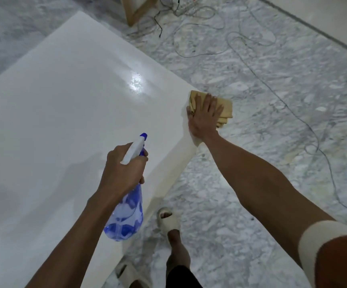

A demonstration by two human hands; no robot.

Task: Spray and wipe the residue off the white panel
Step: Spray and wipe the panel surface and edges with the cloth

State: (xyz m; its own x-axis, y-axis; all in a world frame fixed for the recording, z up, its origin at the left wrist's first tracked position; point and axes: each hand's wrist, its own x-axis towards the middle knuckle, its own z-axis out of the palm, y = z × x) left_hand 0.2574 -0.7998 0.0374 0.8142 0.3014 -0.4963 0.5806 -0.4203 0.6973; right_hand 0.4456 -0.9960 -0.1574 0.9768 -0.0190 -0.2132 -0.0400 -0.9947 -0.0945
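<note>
R hand [204, 115] flat on cloth [224, 110] at panel [64, 104] edge.

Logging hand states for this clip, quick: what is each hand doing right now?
Left hand: gripping the blue spray bottle by its neck.
Right hand: open, fingers flat, pressing the yellow cloth at the white panel edge.

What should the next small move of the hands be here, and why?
Probably slide the right hand with the cloth left onto the wet patch and wipe. The cloth sits at the white panel edge, droplets glisten untouched, and the left hand already holds the spray bottle.
</note>
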